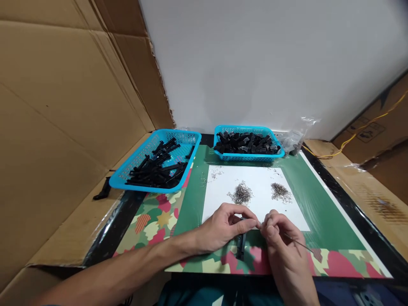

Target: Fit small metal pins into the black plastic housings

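Note:
My left hand (pixel 228 225) is closed around a long, narrow black plastic part (pixel 241 246), whose lower end sticks out below the thumb over the table's front edge. Its fingertips point right and nearly meet those of my right hand (pixel 283 238). That hand is closed in a pinch, with a thin metal rod (pixel 298 243) running back through it to the right. Whatever lies between the fingertips is too small to make out. Just beyond the hands, a pile of small metal springs or clips (pixel 242 194) and a smaller pile (pixel 280 192) rest on a white sheet (pixel 261 176).
A blue basket (pixel 149 142) of long black parts stands at left, another blue basket (pixel 248 157) of short black pieces at the back. Beside it lies a clear plastic bag (pixel 293 141). One black part (pixel 102 190) lies on cardboard at left. Cardboard walls (pixel 63 106) flank the table.

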`<state>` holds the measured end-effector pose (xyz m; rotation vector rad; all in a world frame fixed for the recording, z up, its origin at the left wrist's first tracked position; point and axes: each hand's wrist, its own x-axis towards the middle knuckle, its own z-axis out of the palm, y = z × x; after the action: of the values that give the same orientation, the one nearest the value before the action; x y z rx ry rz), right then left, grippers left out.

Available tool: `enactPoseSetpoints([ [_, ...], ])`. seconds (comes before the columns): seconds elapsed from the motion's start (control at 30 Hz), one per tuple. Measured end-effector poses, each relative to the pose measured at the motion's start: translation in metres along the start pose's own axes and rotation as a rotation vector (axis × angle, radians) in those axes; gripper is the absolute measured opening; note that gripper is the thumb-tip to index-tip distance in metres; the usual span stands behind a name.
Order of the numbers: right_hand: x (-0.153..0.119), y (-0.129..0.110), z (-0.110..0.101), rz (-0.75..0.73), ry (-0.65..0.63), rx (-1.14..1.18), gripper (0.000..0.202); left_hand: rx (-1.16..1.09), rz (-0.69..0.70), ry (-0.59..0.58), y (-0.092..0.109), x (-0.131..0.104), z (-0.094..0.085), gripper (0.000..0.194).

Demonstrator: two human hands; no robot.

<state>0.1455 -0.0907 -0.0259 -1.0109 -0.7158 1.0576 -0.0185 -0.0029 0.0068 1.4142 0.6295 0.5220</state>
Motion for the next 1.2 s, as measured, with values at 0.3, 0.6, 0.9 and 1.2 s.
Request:
enactPoseSetpoints([
  [0.3, -0.009, 0.012, 0.017, 0.059, 0.126, 0.028, 0.029, 0.088, 0.089, 0.058, -0.002, -0.006, 0.004, 0.037],
  [0.6, -0.008, 0.016, 0.014, 0.028, 0.073, -0.017, 0.019, 0.126, 0.118, 0.095, 0.008, -0.006, 0.001, 0.030],
  [0.9, -0.006, 0.010, 0.007, -0.084, 0.036, -0.206, 0.013, -0.008, 0.012, -0.014, 0.004, -0.005, 0.002, 0.035],
  [1.2, -0.008, -0.009, 0.002, -0.226, -0.018, -0.478, 0.007, 0.145, 0.088, 0.011, 0.006, -0.003, -0.002, 0.027],
])
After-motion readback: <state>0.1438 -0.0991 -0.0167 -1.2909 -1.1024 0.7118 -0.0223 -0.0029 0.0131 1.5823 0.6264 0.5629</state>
